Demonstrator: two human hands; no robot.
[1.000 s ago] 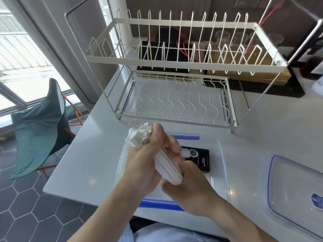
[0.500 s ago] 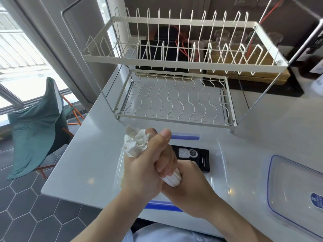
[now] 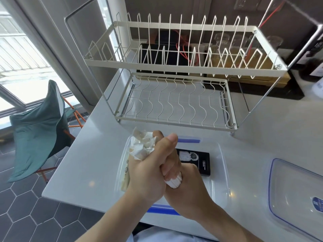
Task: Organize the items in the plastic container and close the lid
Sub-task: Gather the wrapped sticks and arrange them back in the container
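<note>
A clear plastic container (image 3: 222,165) with blue clips sits on the white counter in front of me. Over it, my left hand (image 3: 150,170) is wrapped tightly around a bundle of white paper-wrapped sticks (image 3: 142,148), whose crumpled top ends poke out above my fist. My right hand (image 3: 190,191) cups the bundle's lower end from below. Inside the container lie a black box with a white picture (image 3: 197,160) and a beige packet (image 3: 126,177), partly hidden by my hands. The clear lid (image 3: 297,191) with a blue rim lies to the right.
A white two-tier wire dish rack (image 3: 176,70) stands just behind the container. Dark boxes and a wooden tray (image 3: 262,67) sit behind the rack. The counter's left edge drops to a tiled floor with a green folding chair (image 3: 38,130).
My left hand has closed more tightly around the bundle and slid down it, so less of the white sticks shows between the two hands. The bundle stands more upright.
</note>
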